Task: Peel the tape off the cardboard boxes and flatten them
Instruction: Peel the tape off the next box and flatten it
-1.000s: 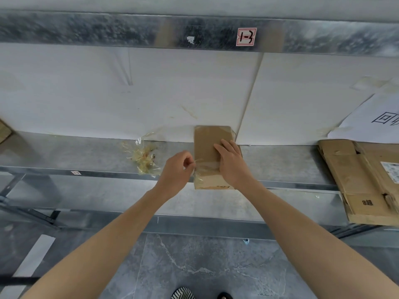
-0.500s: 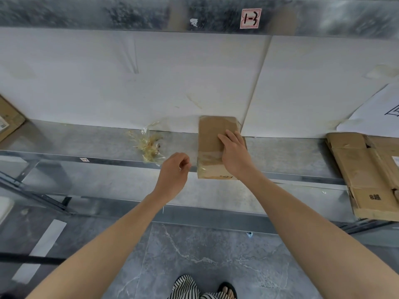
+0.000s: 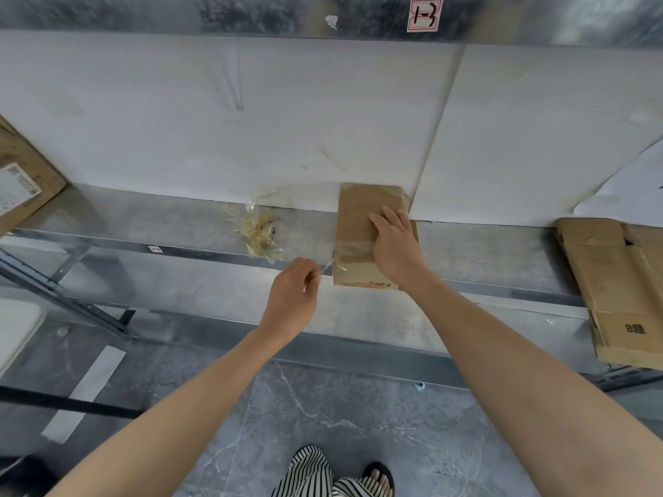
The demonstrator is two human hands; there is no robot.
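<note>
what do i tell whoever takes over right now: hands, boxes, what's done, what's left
Left hand: pinches a tape strip pulled off the small box's left edge.
Right hand: flat on the small box, pressing it onto the metal shelf.
Done: a wad of peeled tape lies left of the box; flattened cardboard lies at the shelf's right end.
Left: finish this strip, which runs on across the box top, then flatten the box. A labelled box waits at the far left.

Red-bordered label point(image 3: 426, 14) "1-3" on upper shelf beam point(image 3: 215, 12); "8" on flattened cardboard point(image 3: 610, 274) at right
</note>
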